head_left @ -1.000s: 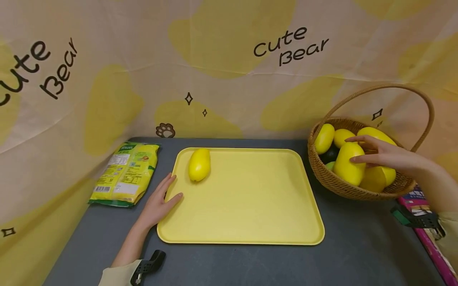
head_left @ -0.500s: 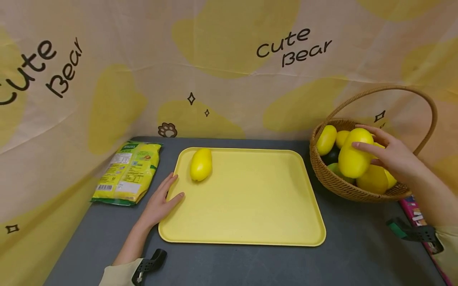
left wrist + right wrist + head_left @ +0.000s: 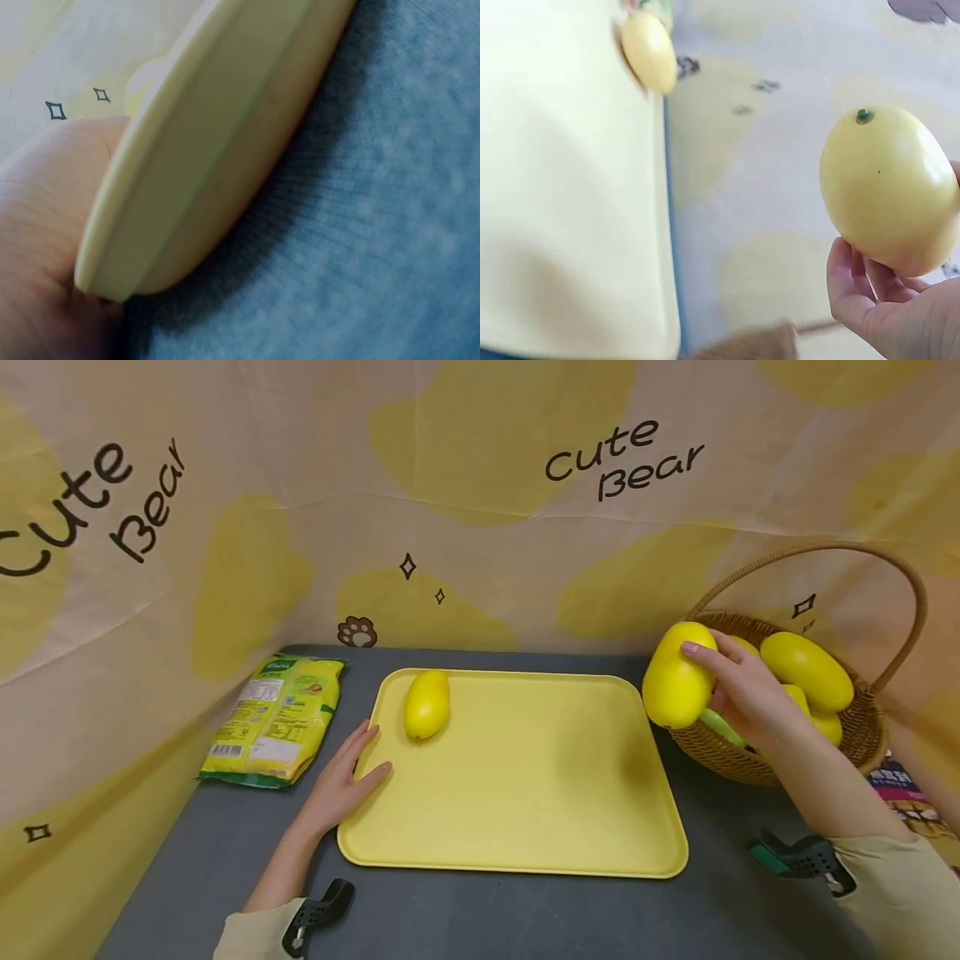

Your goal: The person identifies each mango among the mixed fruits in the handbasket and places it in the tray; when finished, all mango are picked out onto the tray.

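My right hand (image 3: 742, 685) holds a smooth yellow mango (image 3: 671, 681) between thumb and fingers, in the air above the tray's far right corner and at the basket's left side. In the right wrist view, that mango (image 3: 889, 187) shows a small green stem spot. A second yellow mango (image 3: 427, 704) lies at the far left of the yellow tray (image 3: 517, 777). My left hand (image 3: 337, 789) rests on the tray's left edge with fingers and thumb extended. In the left wrist view the tray's raised rim (image 3: 195, 150) hides most of that hand.
A wicker basket (image 3: 870, 735) with a tall handle stands at the right, holding several yellow and green fruits. To the tray's left lies a yellow-green Knorr packet (image 3: 273, 722). A printed cloth (image 3: 480, 485) hangs behind the table (image 3: 525, 918). A colourful package (image 3: 900, 785) lies beside the basket.
My right hand has lifted the mango out of the basket and carried it left toward the tray. The left hand keeps its place on the tray's edge.
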A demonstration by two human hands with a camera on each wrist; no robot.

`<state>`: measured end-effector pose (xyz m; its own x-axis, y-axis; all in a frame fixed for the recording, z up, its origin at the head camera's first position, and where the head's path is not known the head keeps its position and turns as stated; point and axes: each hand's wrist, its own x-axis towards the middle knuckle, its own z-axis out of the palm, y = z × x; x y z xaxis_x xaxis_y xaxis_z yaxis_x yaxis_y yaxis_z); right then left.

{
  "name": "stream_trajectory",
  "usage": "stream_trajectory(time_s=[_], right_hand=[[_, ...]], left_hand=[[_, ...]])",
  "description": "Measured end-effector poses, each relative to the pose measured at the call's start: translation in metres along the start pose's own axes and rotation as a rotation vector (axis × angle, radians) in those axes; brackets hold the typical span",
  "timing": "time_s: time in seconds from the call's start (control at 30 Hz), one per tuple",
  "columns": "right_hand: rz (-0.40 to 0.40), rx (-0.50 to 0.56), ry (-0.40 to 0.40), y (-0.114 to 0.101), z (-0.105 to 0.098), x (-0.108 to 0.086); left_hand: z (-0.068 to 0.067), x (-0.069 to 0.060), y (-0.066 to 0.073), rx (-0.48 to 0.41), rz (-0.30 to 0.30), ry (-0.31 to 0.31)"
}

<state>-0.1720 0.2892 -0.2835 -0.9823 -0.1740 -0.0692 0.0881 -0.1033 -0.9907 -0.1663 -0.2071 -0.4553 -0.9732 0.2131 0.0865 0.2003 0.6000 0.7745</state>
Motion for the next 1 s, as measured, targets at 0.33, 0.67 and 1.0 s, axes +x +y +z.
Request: stream_trajectory(time_s=[0.33,0.67,1.0], right_hand=[[0.103,-0.312,0.006,0.033,0.06,0.031],[0.162,-0.315,0.023,0.083,0.099,0.067],[0.195,-0.347,0.137,0.116,0.13,0.095]], left_hand=[[0.0,0.001,0.0,-0.005,-0.004,0.0],[0.002,0.0,0.0,-0.011,-0.002,-0.001],[0.001,0.0,0.0,-0.008,0.0,-0.002]])
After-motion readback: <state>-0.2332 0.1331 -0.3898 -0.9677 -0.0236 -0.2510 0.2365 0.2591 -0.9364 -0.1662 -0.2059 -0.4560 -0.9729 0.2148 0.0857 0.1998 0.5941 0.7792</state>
